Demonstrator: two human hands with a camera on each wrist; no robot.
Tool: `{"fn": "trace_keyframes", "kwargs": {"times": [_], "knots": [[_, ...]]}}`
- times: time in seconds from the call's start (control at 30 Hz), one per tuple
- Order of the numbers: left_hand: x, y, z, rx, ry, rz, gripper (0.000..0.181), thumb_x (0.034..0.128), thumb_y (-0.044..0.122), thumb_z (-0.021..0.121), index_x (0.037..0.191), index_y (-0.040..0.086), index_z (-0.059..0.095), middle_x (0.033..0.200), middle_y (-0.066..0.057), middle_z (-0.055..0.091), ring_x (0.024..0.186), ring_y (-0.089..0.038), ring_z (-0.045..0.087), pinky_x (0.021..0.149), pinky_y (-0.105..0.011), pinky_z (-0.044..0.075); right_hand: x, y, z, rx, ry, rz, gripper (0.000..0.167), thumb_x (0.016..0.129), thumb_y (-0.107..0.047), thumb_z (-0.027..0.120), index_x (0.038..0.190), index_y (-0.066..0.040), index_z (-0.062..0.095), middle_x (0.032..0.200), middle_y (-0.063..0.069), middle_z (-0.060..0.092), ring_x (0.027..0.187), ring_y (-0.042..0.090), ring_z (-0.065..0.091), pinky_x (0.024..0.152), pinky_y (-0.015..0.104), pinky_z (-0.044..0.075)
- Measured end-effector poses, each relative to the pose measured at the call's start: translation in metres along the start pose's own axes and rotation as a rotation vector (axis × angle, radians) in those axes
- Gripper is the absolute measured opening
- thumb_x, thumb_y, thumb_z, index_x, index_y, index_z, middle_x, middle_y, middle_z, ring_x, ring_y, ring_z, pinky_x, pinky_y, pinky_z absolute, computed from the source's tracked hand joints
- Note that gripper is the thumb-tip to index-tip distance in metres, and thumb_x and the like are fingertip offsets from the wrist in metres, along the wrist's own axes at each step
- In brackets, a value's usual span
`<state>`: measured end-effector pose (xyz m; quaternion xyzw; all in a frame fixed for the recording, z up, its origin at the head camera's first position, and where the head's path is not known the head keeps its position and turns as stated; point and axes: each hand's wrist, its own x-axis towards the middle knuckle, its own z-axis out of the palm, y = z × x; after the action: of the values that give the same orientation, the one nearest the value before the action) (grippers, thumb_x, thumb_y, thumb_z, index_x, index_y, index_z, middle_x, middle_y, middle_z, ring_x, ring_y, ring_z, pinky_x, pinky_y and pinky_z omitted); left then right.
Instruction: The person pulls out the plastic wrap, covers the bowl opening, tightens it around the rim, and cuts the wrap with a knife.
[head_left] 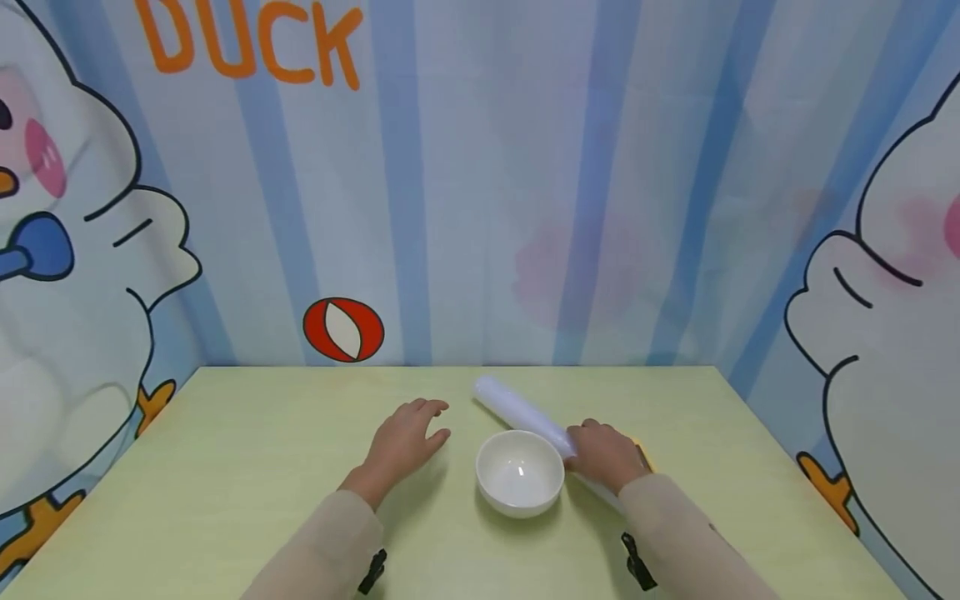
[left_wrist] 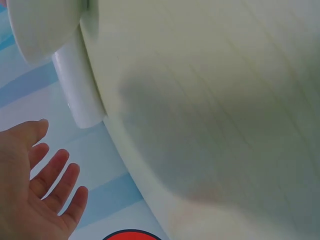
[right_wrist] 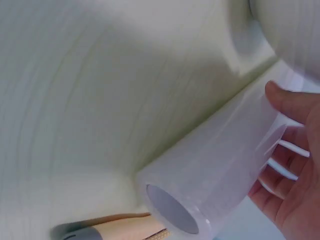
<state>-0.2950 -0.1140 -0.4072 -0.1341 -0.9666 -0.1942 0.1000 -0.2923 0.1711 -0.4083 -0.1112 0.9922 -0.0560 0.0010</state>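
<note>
In the head view a white bowl [head_left: 519,475] stands upright on the table. A roll of plastic wrap [head_left: 517,407] lies slantwise behind it and to its right. My right hand [head_left: 606,454] holds the roll near its middle; the right wrist view shows the thumb on one side of the roll [right_wrist: 215,155] and the fingers on the other. To the left of the bowl my left hand [head_left: 403,442] hovers above the table, fingers spread and holding nothing. The left wrist view shows this hand [left_wrist: 42,187] apart from the roll [left_wrist: 80,92] and the bowl [left_wrist: 42,25].
A tool with a wooden and grey handle [right_wrist: 117,231] lies beside the roll's near end, mostly hidden by my right hand in the head view. The pale yellow table [head_left: 262,467] meets a printed curtain [head_left: 480,208] along its back edge.
</note>
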Motion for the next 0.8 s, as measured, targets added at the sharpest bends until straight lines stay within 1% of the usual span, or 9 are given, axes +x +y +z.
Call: {"fn": "trace_keyframes", "kwargs": {"times": [0.13, 0.27, 0.37, 0.47, 0.57, 0.63, 0.7, 0.8], "knots": [[0.003, -0.005, -0.003, 0.063, -0.005, 0.043, 0.042, 0.0851, 0.028, 0.064, 0.124, 0.015, 0.055, 0.121, -0.006, 0.057, 0.112, -0.025, 0.053, 0.092, -0.042, 0.046, 0.009, -0.001, 0.003, -0.022, 0.004, -0.043, 0.041, 0.075, -0.040, 0.072, 0.107, -0.015, 0.063, 0.095, 0.005, 0.060, 0.080, 0.019, 0.055, 0.066, 0.040, 0.049], [0.010, -0.007, -0.001, 0.129, -0.016, 0.121, 0.046, 0.0838, 0.027, 0.066, 0.125, 0.014, 0.054, 0.122, -0.007, 0.056, 0.113, -0.026, 0.051, 0.093, -0.042, 0.046, 0.013, 0.001, 0.003, -0.028, 0.000, -0.074, 0.042, 0.076, -0.039, 0.071, 0.110, -0.017, 0.063, 0.099, 0.004, 0.061, 0.086, 0.020, 0.056, 0.068, 0.042, 0.050], [0.016, -0.010, 0.010, 0.155, -0.041, 0.164, 0.049, 0.0842, 0.027, 0.066, 0.129, 0.013, 0.051, 0.127, -0.008, 0.052, 0.117, -0.026, 0.048, 0.093, -0.043, 0.045, 0.013, 0.003, 0.003, -0.042, 0.005, -0.099, 0.046, 0.077, -0.038, 0.071, 0.117, -0.017, 0.061, 0.105, 0.005, 0.061, 0.093, 0.023, 0.058, 0.074, 0.044, 0.051], [0.022, -0.013, 0.022, 0.167, -0.064, 0.191, 0.055, 0.0832, 0.026, 0.067, 0.132, 0.013, 0.047, 0.134, -0.009, 0.048, 0.123, -0.027, 0.044, 0.098, -0.045, 0.042, 0.011, 0.003, 0.003, -0.066, 0.018, -0.159, 0.048, 0.079, -0.034, 0.069, 0.122, -0.016, 0.059, 0.111, 0.007, 0.061, 0.099, 0.027, 0.057, 0.078, 0.046, 0.051], [0.025, -0.015, 0.031, 0.194, -0.079, 0.201, 0.056, 0.0817, 0.025, 0.069, 0.132, 0.014, 0.047, 0.134, -0.006, 0.048, 0.124, -0.025, 0.044, 0.101, -0.044, 0.040, 0.011, 0.001, 0.003, -0.083, 0.030, -0.225, 0.045, 0.082, -0.028, 0.067, 0.124, -0.016, 0.058, 0.114, 0.008, 0.060, 0.102, 0.029, 0.057, 0.079, 0.047, 0.051], [0.027, -0.016, 0.034, 0.219, -0.078, 0.208, 0.053, 0.0808, 0.024, 0.070, 0.129, 0.015, 0.050, 0.131, -0.005, 0.051, 0.122, -0.024, 0.046, 0.101, -0.043, 0.040, 0.012, 0.000, 0.003, -0.093, 0.040, -0.255, 0.044, 0.083, -0.026, 0.066, 0.125, -0.016, 0.057, 0.115, 0.009, 0.060, 0.102, 0.030, 0.057, 0.079, 0.047, 0.051], [0.027, -0.016, 0.035, 0.254, -0.076, 0.209, 0.049, 0.0811, 0.022, 0.070, 0.126, 0.016, 0.052, 0.127, -0.003, 0.054, 0.119, -0.022, 0.048, 0.100, -0.041, 0.041, 0.013, 0.000, 0.004, -0.086, 0.044, -0.255, 0.044, 0.084, -0.026, 0.064, 0.126, -0.015, 0.056, 0.115, 0.009, 0.060, 0.104, 0.029, 0.056, 0.080, 0.047, 0.051], [0.026, -0.016, 0.033, 0.282, -0.075, 0.200, 0.046, 0.0814, 0.021, 0.070, 0.124, 0.018, 0.053, 0.124, -0.002, 0.055, 0.117, -0.022, 0.049, 0.098, -0.040, 0.043, 0.012, 0.001, 0.004, -0.042, 0.028, -0.235, 0.048, 0.084, -0.028, 0.064, 0.127, -0.011, 0.054, 0.117, 0.010, 0.059, 0.107, 0.030, 0.055, 0.085, 0.048, 0.049]]}}
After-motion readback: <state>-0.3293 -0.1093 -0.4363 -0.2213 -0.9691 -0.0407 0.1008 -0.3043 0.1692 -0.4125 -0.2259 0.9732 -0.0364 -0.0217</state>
